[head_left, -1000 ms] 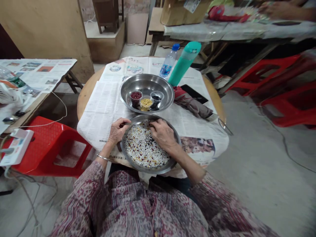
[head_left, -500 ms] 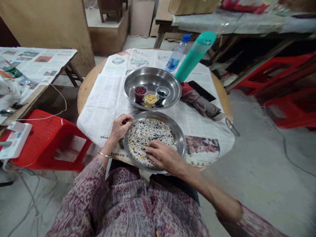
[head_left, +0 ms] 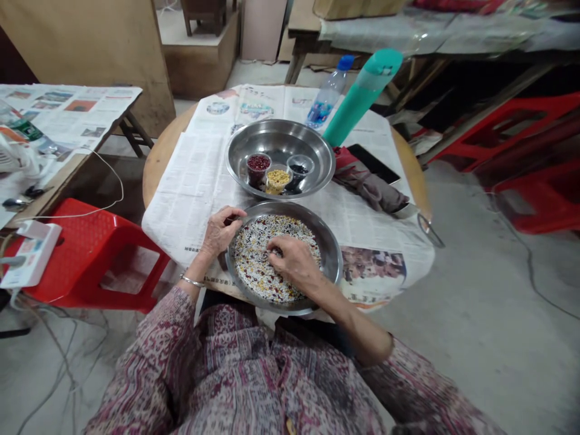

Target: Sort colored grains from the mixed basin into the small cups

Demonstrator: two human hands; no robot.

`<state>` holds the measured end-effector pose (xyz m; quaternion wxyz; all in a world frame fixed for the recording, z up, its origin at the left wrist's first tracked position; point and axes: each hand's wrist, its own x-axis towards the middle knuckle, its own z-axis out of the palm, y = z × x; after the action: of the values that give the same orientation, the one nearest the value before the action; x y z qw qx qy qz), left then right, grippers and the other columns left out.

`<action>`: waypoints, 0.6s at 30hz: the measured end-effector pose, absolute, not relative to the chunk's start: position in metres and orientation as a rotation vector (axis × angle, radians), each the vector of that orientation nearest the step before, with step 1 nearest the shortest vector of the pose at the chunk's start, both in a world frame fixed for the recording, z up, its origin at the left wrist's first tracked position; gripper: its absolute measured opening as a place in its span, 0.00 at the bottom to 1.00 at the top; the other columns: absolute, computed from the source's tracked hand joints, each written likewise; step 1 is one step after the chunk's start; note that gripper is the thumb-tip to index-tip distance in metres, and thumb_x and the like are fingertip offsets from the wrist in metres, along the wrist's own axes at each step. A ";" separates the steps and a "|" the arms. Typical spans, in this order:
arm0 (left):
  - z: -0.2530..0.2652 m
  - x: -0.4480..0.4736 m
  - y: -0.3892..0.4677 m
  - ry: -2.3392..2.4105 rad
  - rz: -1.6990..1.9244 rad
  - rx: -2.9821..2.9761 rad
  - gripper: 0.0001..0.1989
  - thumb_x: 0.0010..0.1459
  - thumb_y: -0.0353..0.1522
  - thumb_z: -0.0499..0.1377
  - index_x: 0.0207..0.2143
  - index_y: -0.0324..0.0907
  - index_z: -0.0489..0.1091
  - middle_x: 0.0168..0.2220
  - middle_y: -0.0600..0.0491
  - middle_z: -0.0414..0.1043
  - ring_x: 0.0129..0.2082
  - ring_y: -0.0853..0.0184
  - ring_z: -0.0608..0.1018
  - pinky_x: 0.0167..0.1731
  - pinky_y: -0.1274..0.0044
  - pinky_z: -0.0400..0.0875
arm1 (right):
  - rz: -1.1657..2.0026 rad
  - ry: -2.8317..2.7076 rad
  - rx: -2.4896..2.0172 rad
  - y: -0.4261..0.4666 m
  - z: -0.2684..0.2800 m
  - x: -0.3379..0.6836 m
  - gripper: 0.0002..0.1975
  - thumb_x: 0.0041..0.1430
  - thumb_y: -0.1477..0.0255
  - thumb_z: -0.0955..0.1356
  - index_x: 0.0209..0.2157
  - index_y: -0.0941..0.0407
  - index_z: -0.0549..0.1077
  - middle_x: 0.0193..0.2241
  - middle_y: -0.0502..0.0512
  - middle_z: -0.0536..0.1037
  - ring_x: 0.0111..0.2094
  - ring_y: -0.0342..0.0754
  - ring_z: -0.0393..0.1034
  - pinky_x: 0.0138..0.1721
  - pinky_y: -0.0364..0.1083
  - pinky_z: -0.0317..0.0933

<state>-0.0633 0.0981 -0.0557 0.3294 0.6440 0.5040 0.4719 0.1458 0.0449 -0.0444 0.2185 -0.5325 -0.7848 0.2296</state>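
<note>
My left hand [head_left: 221,229] grips the left rim of the near steel basin [head_left: 334,251], thumb and fingers closed at its edge. The basin holds a layer of mixed grains [head_left: 254,257], white with yellow, dark and red bits. Over the middle of that layer is my right hand [head_left: 296,263], its fingers bent and drawn together against the grains; what lies between them is hidden. Just behind stands a second steel basin [head_left: 256,138]. Inside it are clear cups: one of red beans [head_left: 258,163], one of yellow grains [head_left: 277,178], one of black grains [head_left: 299,169].
Newspaper [head_left: 190,175] covers the round table. Behind the far basin stand a water bottle [head_left: 328,93] and a tall teal bottle [head_left: 362,96]. A folded umbrella [head_left: 374,187] and a black phone [head_left: 374,163] lie at right. A red stool [head_left: 90,254] with a power strip [head_left: 31,254] is at left.
My right hand has shifted slightly up over the grains, and its fingers have curled in from a more stretched pose. My left hand stays on the rim.
</note>
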 end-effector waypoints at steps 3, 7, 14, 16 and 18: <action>-0.054 -0.063 0.098 1.318 1.233 1.690 0.11 0.51 0.22 0.58 0.34 0.41 0.76 0.33 0.55 0.76 0.32 0.70 0.74 0.37 0.76 0.70 | 0.877 -2.108 -1.417 0.042 -0.034 0.132 0.09 0.51 0.80 0.65 0.30 0.55 0.76 0.27 0.50 0.78 0.29 0.46 0.71 0.38 0.46 0.64; -0.054 -0.063 0.097 1.318 1.227 1.689 0.11 0.52 0.22 0.58 0.34 0.41 0.76 0.34 0.55 0.76 0.33 0.69 0.75 0.38 0.76 0.70 | 0.959 -2.189 -1.192 0.021 -0.027 0.125 0.09 0.56 0.80 0.66 0.34 0.54 0.77 0.32 0.52 0.80 0.34 0.45 0.73 0.41 0.46 0.66; -0.056 -0.063 0.097 1.290 1.247 1.698 0.10 0.53 0.22 0.58 0.35 0.41 0.76 0.34 0.54 0.76 0.34 0.69 0.75 0.38 0.76 0.70 | 0.737 -2.544 -1.046 0.004 -0.035 0.150 0.11 0.60 0.80 0.65 0.40 0.55 0.77 0.43 0.58 0.79 0.45 0.49 0.73 0.47 0.50 0.70; -0.057 -0.063 0.097 1.287 1.246 1.693 0.10 0.53 0.22 0.58 0.35 0.41 0.76 0.35 0.54 0.77 0.34 0.69 0.75 0.38 0.77 0.70 | 0.609 -2.533 -1.139 0.015 -0.038 0.162 0.12 0.61 0.79 0.65 0.41 0.54 0.77 0.43 0.58 0.79 0.46 0.51 0.73 0.47 0.51 0.70; -0.057 -0.063 0.097 1.288 1.246 1.690 0.10 0.53 0.22 0.58 0.35 0.40 0.76 0.35 0.54 0.77 0.34 0.70 0.75 0.38 0.77 0.70 | 0.491 -2.444 -1.256 0.030 -0.039 0.171 0.12 0.62 0.79 0.64 0.42 0.54 0.77 0.43 0.58 0.78 0.47 0.52 0.72 0.48 0.53 0.70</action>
<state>-0.0628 0.0970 -0.0572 0.3327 0.6470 0.4932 0.4770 0.1715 0.0295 -0.0394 0.1744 -0.4431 -0.8622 0.1731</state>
